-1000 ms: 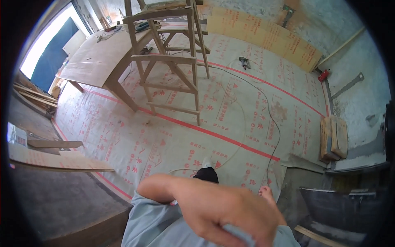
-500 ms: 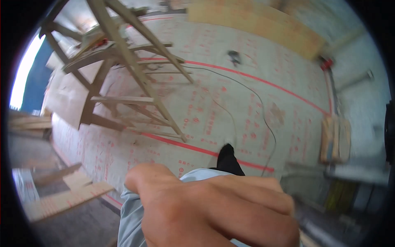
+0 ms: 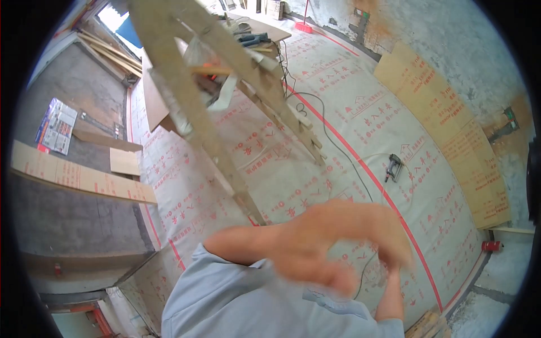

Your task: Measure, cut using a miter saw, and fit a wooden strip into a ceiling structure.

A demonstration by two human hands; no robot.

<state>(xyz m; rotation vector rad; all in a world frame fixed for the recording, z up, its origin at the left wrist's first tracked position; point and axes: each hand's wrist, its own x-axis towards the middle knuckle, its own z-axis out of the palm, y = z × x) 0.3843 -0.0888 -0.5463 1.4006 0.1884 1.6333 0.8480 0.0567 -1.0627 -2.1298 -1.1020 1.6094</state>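
My left hand (image 3: pixel 327 239) is raised in front of my light blue shirt, smeared by motion. Its thumb stands apart from the curved fingers, which reach across toward my right wrist; nothing shows between them. Of my right arm, the forearm (image 3: pixel 391 304) rises from the lower edge. My right hand is mostly hidden behind the left fingers, so its grip cannot be made out. Ahead and to the left stands a wooden stepladder (image 3: pixel 191 112), apart from both hands.
Printed protective sheeting (image 3: pixel 270 191) with red tape covers the floor. A nail gun (image 3: pixel 393 168) lies on it, near a cable (image 3: pixel 346 143). A tool-covered worktable (image 3: pixel 276 32) stands beyond the ladder. Yellowish boards (image 3: pixel 445 129) line the right wall, near a red can (image 3: pixel 491 246). A plank (image 3: pixel 84 173) lies left.
The view has swung, showing more of the worktable and left side. The large hand close to the camera has given way to my left hand reaching across and my right forearm.
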